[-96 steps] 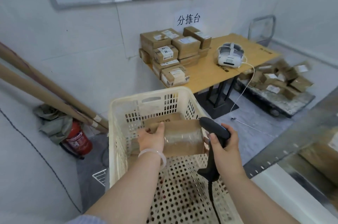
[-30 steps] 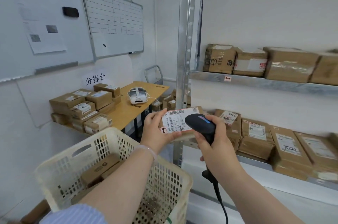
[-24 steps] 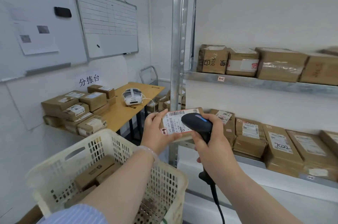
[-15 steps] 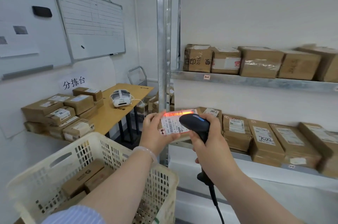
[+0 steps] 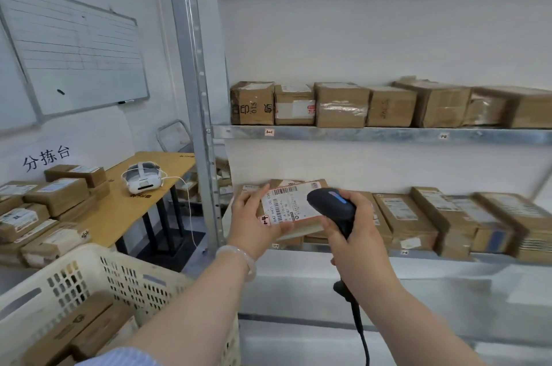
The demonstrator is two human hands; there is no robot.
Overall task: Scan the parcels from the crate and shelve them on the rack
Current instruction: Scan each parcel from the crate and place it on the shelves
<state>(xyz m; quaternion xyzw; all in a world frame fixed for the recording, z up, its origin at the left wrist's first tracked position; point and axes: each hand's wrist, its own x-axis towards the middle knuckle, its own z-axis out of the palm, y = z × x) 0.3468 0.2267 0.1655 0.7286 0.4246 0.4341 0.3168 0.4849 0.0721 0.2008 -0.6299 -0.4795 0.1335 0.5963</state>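
Hands first: left hand (image 5: 257,223) grips one parcel (image 5: 291,205) by its left end, with the label tilted up toward us. Right hand (image 5: 357,241) is wrapped round the one scanner (image 5: 331,205), whose head sits just over the label's right side while the cable trails down. No red beam shows on the label, so I can't tell whether the scan has registered. The parcel hangs in mid-air, right in front of the rack's (image 5: 373,135) lower shelf, not yet placed.

Progress, as I judge it, is well under way. Six boxes line the upper shelf in view, and the lower shelf carries a row too crowded to count. What's left is to shelve this one, then empty the one crate (image 5: 119,273), low left, where at least two parcels lie. Further out there's a table (image 5: 134,216) with a pile of boxes and one headset (image 5: 142,179).
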